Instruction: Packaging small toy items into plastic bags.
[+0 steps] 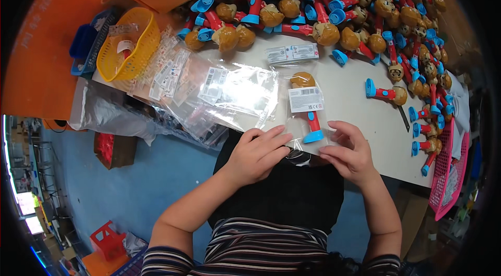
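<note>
A clear plastic bag [296, 138] lies at the table's near edge. Inside it is a toy with a round brown head [302, 80], a red handle and a blue foot-shaped base [313, 136]; a white printed label [306, 99] covers its upper part. My left hand [259, 154] rests on the bag's lower left, fingers stretched out. At the lower right, my right hand [350, 153] pinches the bag's edge between thumb and finger. A single unbagged toy [385, 93] lies to the right. Just beyond the bag sits a stack of printed labels [293, 54].
Flat clear bags with labels [214, 88] spread over the table's left side. Behind them stand a yellow basket [128, 67] and a blue basket [90, 46]. Many loose toys [323, 31] heap along the far and right sides. A pink basket [450, 169] is at the right edge.
</note>
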The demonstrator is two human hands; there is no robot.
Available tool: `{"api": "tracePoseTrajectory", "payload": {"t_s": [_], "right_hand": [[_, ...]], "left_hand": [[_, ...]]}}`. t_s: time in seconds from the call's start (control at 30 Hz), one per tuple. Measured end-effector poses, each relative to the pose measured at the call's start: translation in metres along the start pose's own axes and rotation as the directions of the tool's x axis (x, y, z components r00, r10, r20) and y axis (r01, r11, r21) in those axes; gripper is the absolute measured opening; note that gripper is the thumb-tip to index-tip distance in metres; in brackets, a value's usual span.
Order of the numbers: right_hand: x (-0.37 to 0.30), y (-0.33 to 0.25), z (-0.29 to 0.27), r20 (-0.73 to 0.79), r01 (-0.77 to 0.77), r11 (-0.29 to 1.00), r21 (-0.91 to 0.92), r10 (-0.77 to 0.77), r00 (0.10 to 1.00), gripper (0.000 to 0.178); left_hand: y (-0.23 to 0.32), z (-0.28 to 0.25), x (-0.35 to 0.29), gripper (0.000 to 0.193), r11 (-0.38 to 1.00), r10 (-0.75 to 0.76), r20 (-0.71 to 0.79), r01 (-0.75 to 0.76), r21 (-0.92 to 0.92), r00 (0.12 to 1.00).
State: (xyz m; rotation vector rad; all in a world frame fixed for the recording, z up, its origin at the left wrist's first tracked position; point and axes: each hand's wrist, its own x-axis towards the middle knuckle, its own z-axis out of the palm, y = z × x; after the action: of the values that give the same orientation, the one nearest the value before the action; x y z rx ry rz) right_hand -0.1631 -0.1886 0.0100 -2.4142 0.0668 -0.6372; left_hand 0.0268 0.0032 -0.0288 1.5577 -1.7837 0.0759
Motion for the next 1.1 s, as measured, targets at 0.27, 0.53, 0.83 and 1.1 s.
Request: {"api": "tracePoseTrajectory", "payload": {"t_s": [0.27, 0.53, 0.83, 1.1], "right_hand": [[0.0, -0.01, -0.005, 0.065, -0.394, 0.876, 0.28, 0.392, 0.918, 0.008], [0.006, -0.01, -0.01, 0.352, -0.688, 0.321, 0.651, 0.676, 0.648, 0.011], [0.009, -0.007, -0.012, 0.439, -0.733, 0.194, 0.652, 0.691, 0.574, 0.013], [0.017, -0.016, -0.011, 0.468, -0.765, 0.213, 0.608, 0.682, 0.562, 0.024]], "left_hand": [[0.022, -0.004, 0.007, 0.013, 0.801, -0.433, 0.039, 0.404, -0.442, 0.901], [0.032, -0.013, 0.016, 0.009, 0.341, -0.631, 0.284, 0.587, -0.734, 0.722], [0.033, 0.003, 0.011, 0.004, 0.062, -0.733, 0.322, 0.53, -0.846, 0.599], [0.029, -0.005, 0.02, 0.039, -0.092, -0.745, 0.453, 0.598, -0.796, 0.489]]}}
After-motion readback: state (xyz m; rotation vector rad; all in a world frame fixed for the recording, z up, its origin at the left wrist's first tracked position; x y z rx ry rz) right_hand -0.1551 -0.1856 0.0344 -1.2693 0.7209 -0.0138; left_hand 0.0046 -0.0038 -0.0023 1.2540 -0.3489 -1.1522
